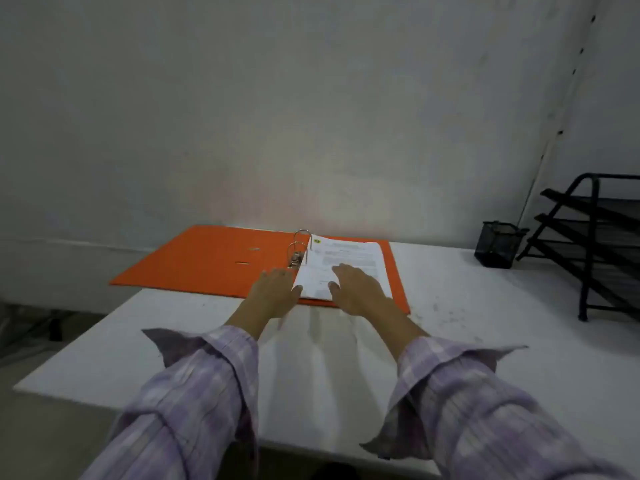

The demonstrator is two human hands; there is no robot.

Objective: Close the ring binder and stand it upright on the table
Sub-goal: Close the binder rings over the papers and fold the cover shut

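Note:
An orange ring binder [207, 261] lies open and flat at the far side of the white table [485, 323]. Its left cover overhangs the table's left edge. The metal rings [298, 249] stand closed at the spine, and a stack of white printed pages [343, 265] rests on the right half. My left hand [273, 294] lies flat with fingers spread at the near end of the spine. My right hand [358, 289] rests palm down on the lower part of the pages, fingers apart. Neither hand grips anything.
A black mesh pen holder [497, 244] stands at the back right of the table. Beside it is a black tiered letter tray rack [595, 244]. A grey wall rises right behind the binder. The floor shows beyond the table's left edge.

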